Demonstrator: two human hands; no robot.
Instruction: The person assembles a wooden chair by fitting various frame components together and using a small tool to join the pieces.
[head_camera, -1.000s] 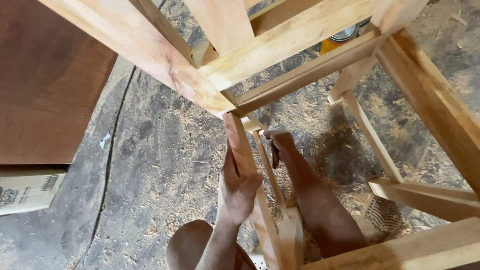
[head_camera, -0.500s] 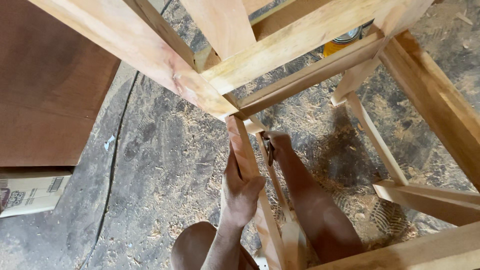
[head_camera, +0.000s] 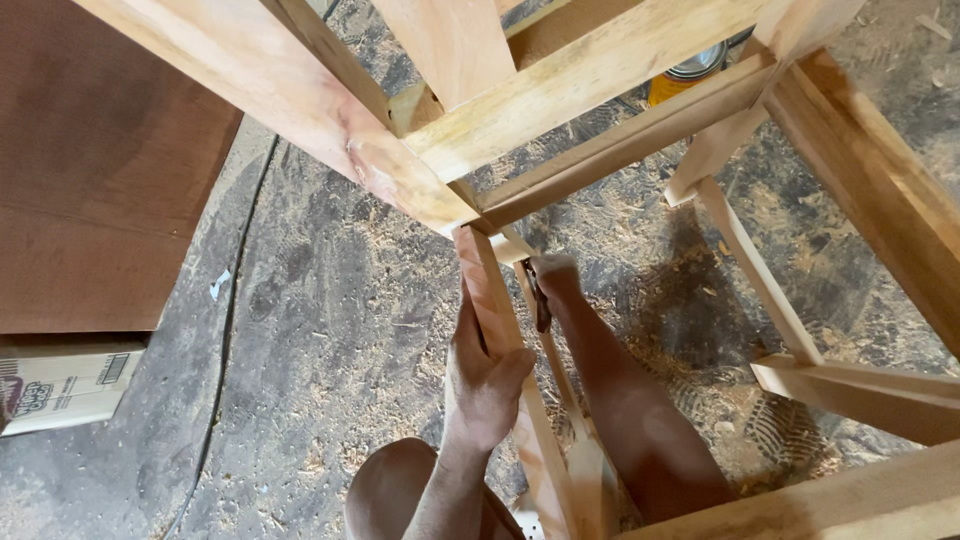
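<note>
Two hands on one wooden frame leg.
Left hand (head_camera: 483, 375) wraps the leg (head_camera: 490, 300); right hand (head_camera: 553, 277) pinches a small dark tool (head_camera: 541, 303) beside it.

Cardboard box (head_camera: 62, 382) at lower left, under brown board edge; tan, boxy, dark print; yellow can (head_camera: 683, 76) top centre, behind frame

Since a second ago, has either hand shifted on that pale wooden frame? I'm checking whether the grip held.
Little changed. The left hand still grips the upright pale wooden leg of the frame, at about the same height. The right hand stays inside the frame by the upper joint, pressing a small dark tool to the wood; it sits marginally nearer the joint. Nothing was let go. The sawdust-strewn floor and brown board look unchanged.
</note>
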